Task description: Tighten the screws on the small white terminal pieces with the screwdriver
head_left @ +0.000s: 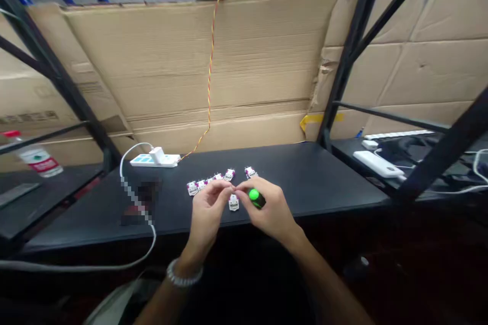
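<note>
Module [234, 204] just below meeting fingertips [227, 191] at frame centre, between left hand [209, 204] and right hand [271, 204]; both pinched, contents too small to tell; green-ended tool [256, 198] in right grip.

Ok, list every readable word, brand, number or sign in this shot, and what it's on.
No text reads clearly.
Bottle label: print on a red band, too blurred to read.
Left cardboard: a row of dark printed marks, too blurred to read.
Small white parts: too small to tell whether anything is printed.
Green-and-black handle in the right hand: no lettering made out.
</note>
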The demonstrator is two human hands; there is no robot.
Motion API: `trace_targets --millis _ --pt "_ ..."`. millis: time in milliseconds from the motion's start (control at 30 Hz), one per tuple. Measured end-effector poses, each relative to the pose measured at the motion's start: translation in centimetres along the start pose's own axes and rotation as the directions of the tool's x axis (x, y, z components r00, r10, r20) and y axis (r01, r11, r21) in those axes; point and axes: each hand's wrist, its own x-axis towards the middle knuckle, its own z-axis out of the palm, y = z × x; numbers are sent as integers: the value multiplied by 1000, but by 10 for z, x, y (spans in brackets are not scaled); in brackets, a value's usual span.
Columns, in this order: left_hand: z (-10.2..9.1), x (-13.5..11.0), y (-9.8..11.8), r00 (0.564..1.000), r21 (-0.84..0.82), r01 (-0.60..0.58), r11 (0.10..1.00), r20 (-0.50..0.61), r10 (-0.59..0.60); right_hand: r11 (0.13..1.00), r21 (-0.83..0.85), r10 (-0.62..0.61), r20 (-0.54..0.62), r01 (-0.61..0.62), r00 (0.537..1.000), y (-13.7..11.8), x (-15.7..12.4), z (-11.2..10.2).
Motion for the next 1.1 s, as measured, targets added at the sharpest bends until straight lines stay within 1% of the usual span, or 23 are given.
trace_targets --millis 133,367,533,600,667,900,1033,1100 --pt "-2 -3 0 1000 15 -7 1000 -18 7 1000 7 22 -27 -22 999 0 -1 3" --pt "-6 -8 -3 1000 -17 1 1000 -24 -2 994 86 59 21 -61 998 -4 -1 2" --pt "-6 -8 -1 998 -62 -35 997 43 37 987 139 71 34 -75 997 -4 -2 5" --pt "-6 -8 0 997 -74 -32 997 71 37 984 160 76 29 -80 997 -4 -3 6" --pt "-6 -8 0 997 -77 -23 997 76 29 981 174 81 24 -84 996 -4 -3 7" --pt "-8 -11 -1 996 -42 -76 996 51 78 981 194 28 2 -28 1000 -8 -4 9" --pt "-4 -14 1 994 -25 -108 994 29 109 977 214 0 2 -1 1000 -9 -4 8" --pt "-2 -16 2 991 -19 -129 991 17 129 976 217 -17 -18 20 1000 -9 -5 9"
